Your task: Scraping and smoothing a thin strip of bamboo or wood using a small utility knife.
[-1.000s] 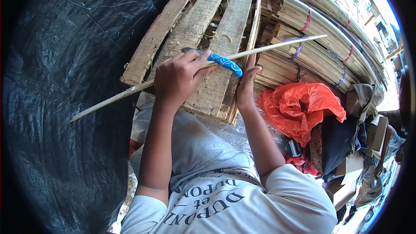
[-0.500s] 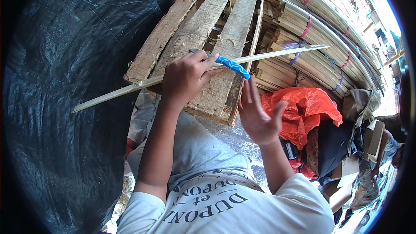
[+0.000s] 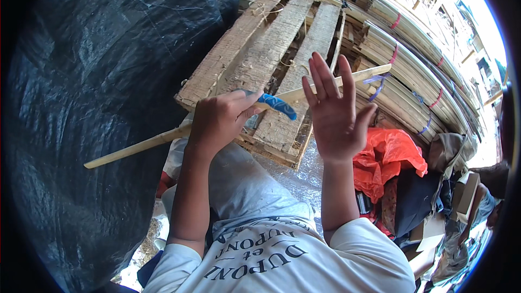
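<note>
My left hand (image 3: 217, 116) is closed around a long pale bamboo strip and a knife with a curved blue patterned handle (image 3: 279, 107). The handle sticks out to the right of the fist, while most of the blade is hidden by the hand. To the lower left runs one end of the bamboo strip (image 3: 138, 145); the other passes behind the fingers of my right hand. My right hand (image 3: 339, 125) is raised and open, fingers stretched and palm showing, with nothing in it. Below the strip lies a slatted wooden pallet (image 3: 258, 57).
A black tarp (image 3: 103, 76) covers the left side. Bundled wood strips (image 3: 404, 73), tied with red and purple bands, are stacked at the far right. Near my right forearm are a crumpled orange-red plastic bag (image 3: 388, 157) and a cardboard box (image 3: 465, 195).
My right hand has come off the end of the blue handle and risen, fingers stretched out. My left hand, with strip and knife, sits slightly lower in view. The whole view has shifted somewhat.
</note>
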A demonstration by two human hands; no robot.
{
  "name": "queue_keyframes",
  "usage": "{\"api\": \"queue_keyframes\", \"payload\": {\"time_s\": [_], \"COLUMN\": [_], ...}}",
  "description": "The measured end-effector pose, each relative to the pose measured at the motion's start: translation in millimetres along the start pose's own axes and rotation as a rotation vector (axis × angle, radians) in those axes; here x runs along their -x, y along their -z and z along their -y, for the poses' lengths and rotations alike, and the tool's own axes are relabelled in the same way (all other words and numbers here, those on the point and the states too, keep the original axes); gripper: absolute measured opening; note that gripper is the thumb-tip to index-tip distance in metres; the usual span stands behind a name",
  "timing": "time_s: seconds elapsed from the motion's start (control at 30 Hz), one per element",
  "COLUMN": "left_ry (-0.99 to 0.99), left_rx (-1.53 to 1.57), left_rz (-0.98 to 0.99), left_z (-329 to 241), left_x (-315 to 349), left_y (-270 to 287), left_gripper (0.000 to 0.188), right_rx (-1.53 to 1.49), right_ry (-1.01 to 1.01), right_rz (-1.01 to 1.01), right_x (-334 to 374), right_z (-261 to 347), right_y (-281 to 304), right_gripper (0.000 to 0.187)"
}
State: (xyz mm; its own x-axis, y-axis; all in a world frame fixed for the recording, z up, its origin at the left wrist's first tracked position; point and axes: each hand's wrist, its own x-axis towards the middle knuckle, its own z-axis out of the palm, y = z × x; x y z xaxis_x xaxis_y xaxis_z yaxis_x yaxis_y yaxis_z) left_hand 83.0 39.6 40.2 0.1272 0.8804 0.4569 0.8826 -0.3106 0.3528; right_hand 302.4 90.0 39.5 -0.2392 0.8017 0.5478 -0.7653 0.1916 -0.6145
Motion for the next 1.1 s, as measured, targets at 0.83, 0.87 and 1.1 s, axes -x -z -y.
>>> {"api": "queue_keyframes", "payload": {"time_s": [0.83,0.87,1.1], "left_ry": [0.037,0.051,0.110], "left_rx": [-0.093,-0.080,-0.037], "left_rz": [-0.006,0.001,-0.078], "left_z": [17,17,9], "left_x": [30,31,48], "left_y": [-3,-3,-2], "left_gripper": [0.044,0.044,0.042], "right_rx": [1.713,1.722,1.879], "right_ry": [-0.110,-0.141,-0.235], "right_rz": [0.253,0.260,0.396], "right_x": [-22,-30,-66], "right_z": [-61,-65,-59], "right_y": [2,7,11], "right_gripper": [0.029,0.030,0.046]}}
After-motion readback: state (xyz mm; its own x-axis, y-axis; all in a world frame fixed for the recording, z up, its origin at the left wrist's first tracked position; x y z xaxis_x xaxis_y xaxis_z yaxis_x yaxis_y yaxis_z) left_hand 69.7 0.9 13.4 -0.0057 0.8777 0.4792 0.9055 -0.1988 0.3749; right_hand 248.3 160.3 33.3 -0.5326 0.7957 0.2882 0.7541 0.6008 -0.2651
